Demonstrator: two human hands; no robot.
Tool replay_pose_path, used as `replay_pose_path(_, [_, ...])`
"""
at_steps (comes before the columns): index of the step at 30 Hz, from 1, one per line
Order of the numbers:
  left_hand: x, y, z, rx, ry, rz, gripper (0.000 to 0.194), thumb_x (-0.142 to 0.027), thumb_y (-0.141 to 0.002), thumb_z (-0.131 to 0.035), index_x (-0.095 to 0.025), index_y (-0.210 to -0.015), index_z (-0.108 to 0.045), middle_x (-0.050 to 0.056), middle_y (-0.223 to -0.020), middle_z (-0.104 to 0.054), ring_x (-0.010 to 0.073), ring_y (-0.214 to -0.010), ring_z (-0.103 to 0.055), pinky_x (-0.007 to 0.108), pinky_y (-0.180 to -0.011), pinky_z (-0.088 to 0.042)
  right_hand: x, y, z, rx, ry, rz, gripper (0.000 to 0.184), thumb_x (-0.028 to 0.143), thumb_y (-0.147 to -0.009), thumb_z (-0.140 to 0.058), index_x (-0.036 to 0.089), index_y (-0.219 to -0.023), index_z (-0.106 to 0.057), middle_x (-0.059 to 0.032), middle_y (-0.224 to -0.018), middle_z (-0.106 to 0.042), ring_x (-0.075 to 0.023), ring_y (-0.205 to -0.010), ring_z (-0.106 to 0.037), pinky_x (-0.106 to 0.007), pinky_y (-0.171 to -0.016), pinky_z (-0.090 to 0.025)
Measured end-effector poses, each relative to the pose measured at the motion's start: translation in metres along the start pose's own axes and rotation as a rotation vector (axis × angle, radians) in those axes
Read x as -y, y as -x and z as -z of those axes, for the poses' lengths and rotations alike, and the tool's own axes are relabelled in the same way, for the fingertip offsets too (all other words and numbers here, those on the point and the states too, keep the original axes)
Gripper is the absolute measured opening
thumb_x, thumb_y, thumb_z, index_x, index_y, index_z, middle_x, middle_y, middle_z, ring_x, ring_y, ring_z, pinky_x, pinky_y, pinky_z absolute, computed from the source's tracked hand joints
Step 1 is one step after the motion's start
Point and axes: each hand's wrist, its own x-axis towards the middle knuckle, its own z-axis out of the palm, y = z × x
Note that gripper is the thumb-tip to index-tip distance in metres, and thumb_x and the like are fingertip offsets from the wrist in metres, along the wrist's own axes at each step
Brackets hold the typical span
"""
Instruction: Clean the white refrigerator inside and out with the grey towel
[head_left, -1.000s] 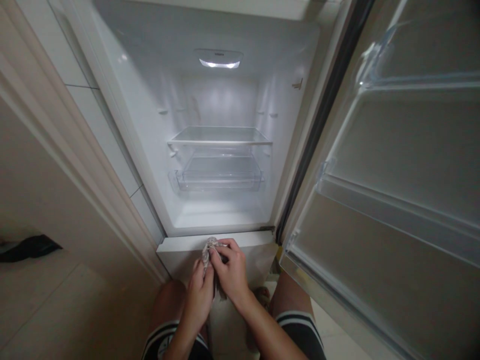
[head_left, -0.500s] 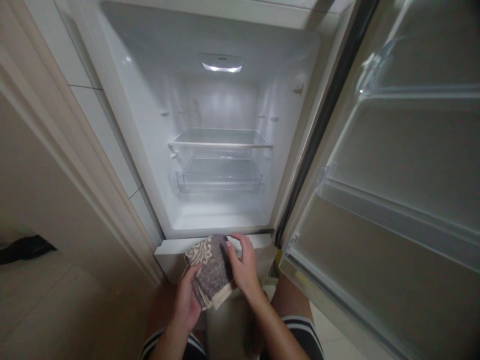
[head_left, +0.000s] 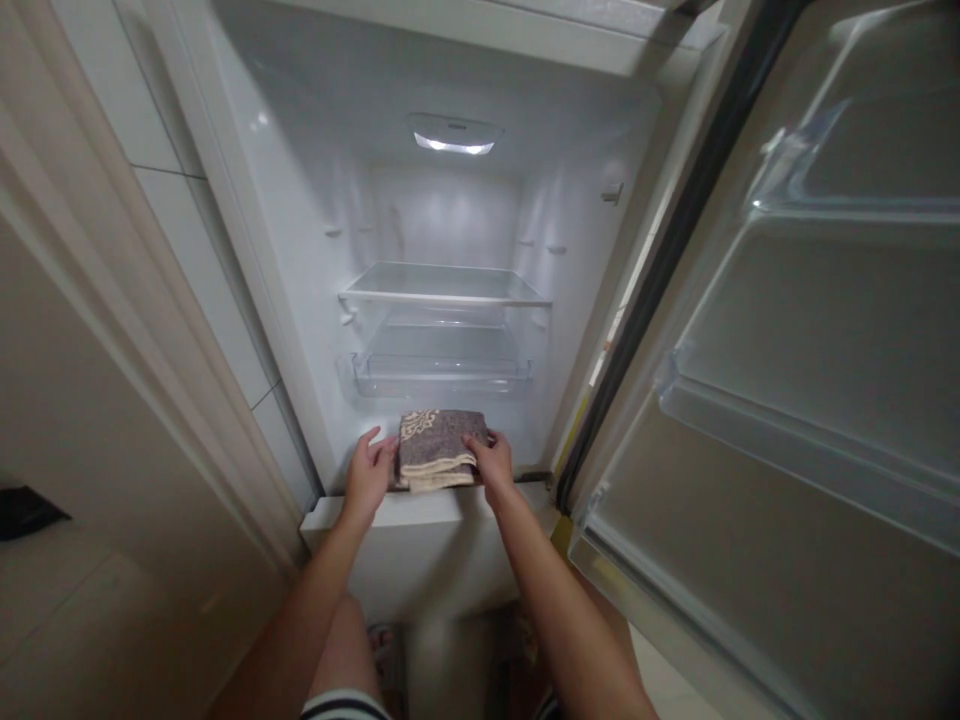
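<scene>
A folded grey-brown cloth (head_left: 439, 447) with cream trim and a cream pattern is at the front of the refrigerator's (head_left: 292, 300) floor. My right hand (head_left: 491, 465) grips its right edge, thumb on top and fingers partly hidden. At the cloth's left side is my left hand (head_left: 369, 475), its fingers apart; whether they touch the cloth I cannot make out. Behind and above the cloth are a clear drawer (head_left: 442, 383) and a glass shelf (head_left: 446, 283).
The refrigerator door (head_left: 795, 450) stands swung out on the right, with clear door bins (head_left: 750, 430). Overhead inside, a lamp (head_left: 455, 140) is lit. A white ledge (head_left: 420, 508) runs below the compartment. A pale wall edge (head_left: 150, 330) stands close on the left.
Both hands have moved forward and up, bringing the cloth from in front of the ledge to the compartment's front. The left hand has loosened its grip, and the cloth lies flatter.
</scene>
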Motion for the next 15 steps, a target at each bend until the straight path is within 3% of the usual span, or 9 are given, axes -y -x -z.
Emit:
replay_pose_path(2, [0.008, -0.01, 0.01, 0.013, -0.121, -0.079, 0.054, -0.054, -0.093, -0.068, -0.02, -0.134, -0.066, 0.019, -0.13, -0.08, 0.0319, -0.127, -0.074, 0.057, -0.123, -0.049, 0.009, -0.021, -0.007, -0.083, 0.135, 0.063, 0.076, 0.036, -0.09, -0.071, 0.006, -0.158, -0.055, -0.0299, -0.155, -0.059, -0.0381, -0.144, -0.062, -0.053, -0.124, -0.048])
replay_pose_path(4, [0.022, -0.008, 0.024, 0.066, -0.221, -0.158, 0.045, -0.046, -0.088, -0.072, -0.021, -0.126, -0.073, 0.018, -0.137, -0.078, 0.0356, -0.138, -0.068, 0.059, -0.132, -0.038, 0.011, -0.03, -0.019, -0.077, 0.238, 0.15, 0.072, 0.032, -0.091, -0.071, 0.011, -0.158, -0.058, -0.0268, -0.163, -0.052, -0.0385, -0.155, -0.049, -0.053, -0.133, -0.035])
replay_pose_path(6, [0.038, -0.001, 0.037, 0.152, -0.415, -0.311, 0.047, -0.04, -0.09, -0.07, -0.022, -0.133, -0.075, 0.016, -0.149, -0.073, 0.0357, -0.148, -0.062, 0.057, -0.136, -0.031, 0.006, -0.03, -0.037, 0.025, 0.38, 0.241, 0.068, 0.038, -0.09, -0.079, 0.021, -0.154, -0.066, -0.0205, -0.169, -0.049, -0.0405, -0.161, -0.04, -0.056, -0.136, -0.025])
replay_pose_path(9, [0.062, 0.004, 0.049, 0.227, -0.851, -0.633, 0.055, -0.037, -0.101, -0.058, -0.021, -0.153, -0.066, 0.014, -0.163, -0.063, 0.0329, -0.153, -0.057, 0.053, -0.135, -0.031, -0.003, -0.037, -0.064, 0.25, 0.771, 0.348, 0.074, 0.066, -0.093, -0.077, 0.035, -0.158, -0.064, -0.0143, -0.178, -0.038, -0.0468, -0.167, -0.027, -0.07, -0.135, -0.013])
replay_pose_path(11, [0.072, 0.003, 0.052, 0.223, -1.026, -0.784, 0.058, -0.038, -0.106, -0.054, -0.02, -0.161, -0.059, 0.013, -0.167, -0.059, 0.0311, -0.155, -0.055, 0.05, -0.135, -0.031, -0.006, -0.054, -0.074, 0.337, 0.955, 0.4, 0.075, 0.076, -0.098, -0.065, 0.039, -0.163, -0.058, -0.0131, -0.178, -0.038, -0.0468, -0.167, -0.028, -0.073, -0.133, -0.013])
replay_pose_path(15, [0.076, -0.001, 0.053, 0.266, -1.111, -0.896, 0.065, -0.036, -0.107, -0.056, -0.026, -0.17, -0.047, 0.009, -0.175, -0.05, 0.0286, -0.161, -0.047, 0.047, -0.136, -0.023, -0.004, -0.112, -0.076, 0.28, 0.94, 0.423, 0.062, 0.066, -0.104, -0.064, 0.033, -0.156, -0.065, -0.0131, -0.165, -0.057, -0.0376, -0.157, -0.046, -0.064, -0.135, -0.024])
